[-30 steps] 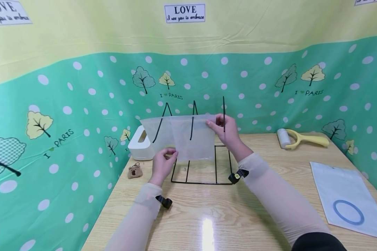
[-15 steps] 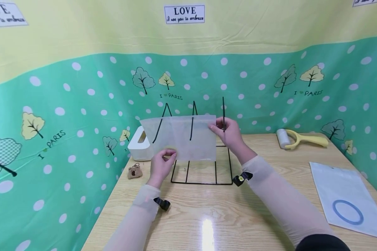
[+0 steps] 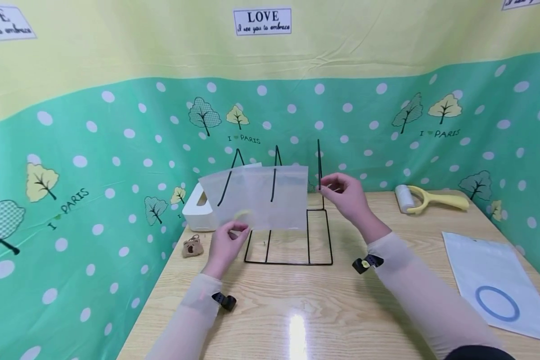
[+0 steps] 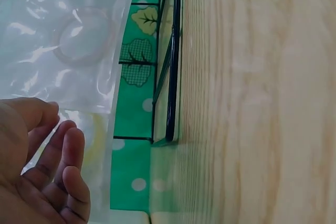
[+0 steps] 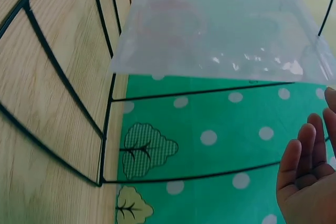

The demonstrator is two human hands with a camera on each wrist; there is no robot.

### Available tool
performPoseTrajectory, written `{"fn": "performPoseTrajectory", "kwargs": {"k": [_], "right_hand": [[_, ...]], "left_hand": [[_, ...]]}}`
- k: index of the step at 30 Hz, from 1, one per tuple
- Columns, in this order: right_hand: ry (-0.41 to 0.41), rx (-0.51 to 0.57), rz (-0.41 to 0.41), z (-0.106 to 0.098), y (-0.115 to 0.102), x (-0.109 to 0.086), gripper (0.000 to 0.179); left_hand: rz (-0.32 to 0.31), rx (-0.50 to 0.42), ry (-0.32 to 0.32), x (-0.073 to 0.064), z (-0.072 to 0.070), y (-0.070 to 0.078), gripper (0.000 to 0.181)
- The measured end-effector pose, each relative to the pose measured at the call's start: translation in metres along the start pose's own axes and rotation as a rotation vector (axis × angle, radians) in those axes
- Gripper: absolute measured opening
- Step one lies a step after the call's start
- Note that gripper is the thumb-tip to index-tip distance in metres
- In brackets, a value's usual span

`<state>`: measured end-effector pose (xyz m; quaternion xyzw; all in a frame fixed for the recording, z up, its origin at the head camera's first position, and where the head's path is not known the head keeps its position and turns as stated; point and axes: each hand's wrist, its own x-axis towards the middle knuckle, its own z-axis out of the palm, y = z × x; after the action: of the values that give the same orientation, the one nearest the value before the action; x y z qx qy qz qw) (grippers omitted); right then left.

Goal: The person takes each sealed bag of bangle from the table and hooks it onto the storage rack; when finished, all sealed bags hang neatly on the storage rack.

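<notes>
Two overlapping frosted plastic bags (image 3: 279, 197) stand upright in a black wire rack (image 3: 288, 263), behind the front legs of two pointed uprights. A faint pinkish ring (image 4: 58, 45) shows on one bag and a yellow ring (image 4: 97, 140) on the other. Just below the bags' lower left edge is my left hand (image 3: 224, 247), its fingers loosely bent with nothing held. My right hand (image 3: 348, 200) is apart from the bags, its thumb and fingertips right by the rack's right upright (image 3: 319, 165). In the right wrist view its fingers look relaxed.
Behind the bags at left is a white box (image 3: 198, 215) with a slot on top. A brown bear-shaped keychain (image 3: 192, 246) lies in front of it. At right are a yellow-handled lint roller (image 3: 436, 200) and a pale bag with a blue ring (image 3: 477, 265).
My right hand has let go of the bags' right edge and moved right. My left hand has come off the lower edge and moved slightly down and left. The bags stay in the rack.
</notes>
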<state>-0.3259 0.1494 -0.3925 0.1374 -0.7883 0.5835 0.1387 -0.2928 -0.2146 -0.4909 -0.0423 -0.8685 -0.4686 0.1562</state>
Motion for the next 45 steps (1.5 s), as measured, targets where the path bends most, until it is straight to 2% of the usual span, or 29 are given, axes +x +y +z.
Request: {"fn": "performPoseTrajectory", "kwargs": {"k": [7,18,23,28,32,40,45], "right_hand": [[0.021,-0.085,-0.033,-0.036,0.011,-0.017,0.035],[0.138,-0.176,-0.018,-0.098,0.019,-0.044,0.034],[0.187,-0.21,-0.005,-0.128,0.025,-0.059,0.035],[0.252,-0.225,0.01,-0.158,0.034,-0.071,0.035],[0.296,-0.254,0.06,-0.179,0.044,-0.079,0.038],[0.311,-0.31,0.15,-0.21,0.06,-0.094,0.044],[0.282,-0.366,0.222,-0.226,0.074,-0.104,0.05]], "left_hand": [[-0.031,0.022,-0.072,-0.01,-0.008,-0.002,0.018],[-0.068,0.033,-0.248,-0.023,-0.015,-0.014,0.031],[-0.082,0.009,-0.301,-0.026,-0.016,-0.019,0.037],[-0.086,0.034,-0.337,-0.028,-0.014,-0.024,0.043],[-0.089,0.06,-0.355,-0.029,-0.012,-0.027,0.048],[-0.069,0.091,-0.356,-0.029,-0.011,-0.031,0.056],[-0.041,0.119,-0.359,-0.029,-0.007,-0.035,0.058]]}}
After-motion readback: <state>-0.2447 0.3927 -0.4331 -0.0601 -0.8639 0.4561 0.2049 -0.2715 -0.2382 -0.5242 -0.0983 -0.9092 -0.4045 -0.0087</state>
